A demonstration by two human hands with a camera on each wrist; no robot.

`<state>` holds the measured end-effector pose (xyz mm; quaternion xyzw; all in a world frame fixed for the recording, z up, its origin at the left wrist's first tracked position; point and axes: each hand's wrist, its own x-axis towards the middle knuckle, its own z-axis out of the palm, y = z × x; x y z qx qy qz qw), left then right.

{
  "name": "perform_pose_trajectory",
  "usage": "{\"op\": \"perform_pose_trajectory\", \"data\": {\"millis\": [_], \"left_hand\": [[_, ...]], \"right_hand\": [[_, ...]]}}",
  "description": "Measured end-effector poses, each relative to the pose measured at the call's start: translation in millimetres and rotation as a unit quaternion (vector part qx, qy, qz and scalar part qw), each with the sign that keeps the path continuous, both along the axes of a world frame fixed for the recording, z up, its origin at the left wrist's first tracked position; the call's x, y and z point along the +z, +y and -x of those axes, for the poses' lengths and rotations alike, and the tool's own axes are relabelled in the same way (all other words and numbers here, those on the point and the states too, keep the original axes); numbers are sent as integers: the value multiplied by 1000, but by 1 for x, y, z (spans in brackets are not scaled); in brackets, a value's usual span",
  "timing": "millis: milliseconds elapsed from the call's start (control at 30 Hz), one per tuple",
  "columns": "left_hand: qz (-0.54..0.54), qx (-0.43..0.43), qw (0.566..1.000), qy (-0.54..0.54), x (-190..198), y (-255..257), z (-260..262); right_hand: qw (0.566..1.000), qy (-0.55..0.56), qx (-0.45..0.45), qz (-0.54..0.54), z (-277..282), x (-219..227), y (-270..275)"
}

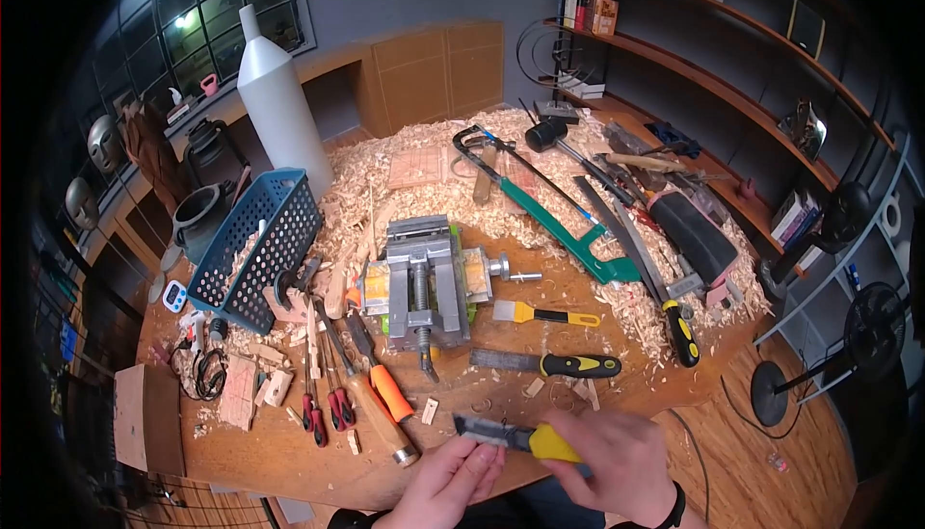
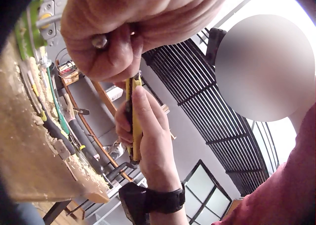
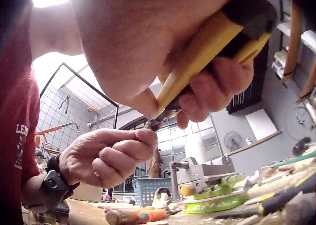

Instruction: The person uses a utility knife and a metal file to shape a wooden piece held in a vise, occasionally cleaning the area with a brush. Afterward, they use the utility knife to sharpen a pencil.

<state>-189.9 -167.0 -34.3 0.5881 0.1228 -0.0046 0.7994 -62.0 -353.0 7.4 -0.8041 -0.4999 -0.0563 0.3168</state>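
Note:
Low at the front edge of the bench, my right hand (image 1: 621,457) grips the yellow handle of a utility knife (image 1: 551,442). Its grey blade section with a dark tip points left. My left hand (image 1: 453,476) is beneath that section, thumb and fingertips pinched together right at it. The left wrist view shows a small rounded end (image 2: 99,41) poking out between the curled left fingers; I cannot tell what that piece is. Seen from the right wrist, the knife's yellow-and-black body (image 3: 202,52) slants down to the left hand's pinched fingertips (image 3: 146,136).
A grey vise (image 1: 421,283) stands mid-bench. Nearby lie a black-and-yellow handled rasp (image 1: 578,365), a brush (image 1: 549,314), chisels with orange (image 1: 388,391) and wooden handles, and small screwdrivers (image 1: 339,409). Behind are a blue basket (image 1: 246,250), a green hacksaw (image 1: 554,216) and heaped wood shavings (image 1: 356,168).

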Motion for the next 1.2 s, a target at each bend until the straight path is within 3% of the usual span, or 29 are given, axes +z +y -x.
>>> {"op": "perform_pose_trajectory", "data": {"millis": [133, 300, 367, 400, 433, 500, 533, 667, 1200], "left_hand": [[9, -1, 1000, 10, -4, 1, 3], [-58, 16, 998, 19, 7, -3, 1], [-47, 8, 999, 20, 8, -7, 6], [-42, 2, 999, 11, 9, -5, 3], [-45, 7, 999, 4, 9, -2, -2], [-24, 29, 999, 16, 2, 1, -2], [-22, 41, 999, 2, -4, 1, -3], [-55, 28, 998, 17, -19, 5, 2], [-97, 52, 994, 11, -6, -1, 7]], "right_hand": [[1000, -21, 17, 5, 2, -4, 1], [1000, -20, -8, -16, -2, -17, -2], [984, -64, -163, -19, -35, -25, -2], [982, -79, -167, -32, -43, -21, -4], [982, -85, -163, -36, -43, -16, -2], [996, -38, -81, 4, -25, -11, -8], [997, -61, -40, -28, -19, -18, -8], [999, -39, 17, 6, -2, -13, -2], [999, -36, 7, 32, 2, -6, 0]]}}
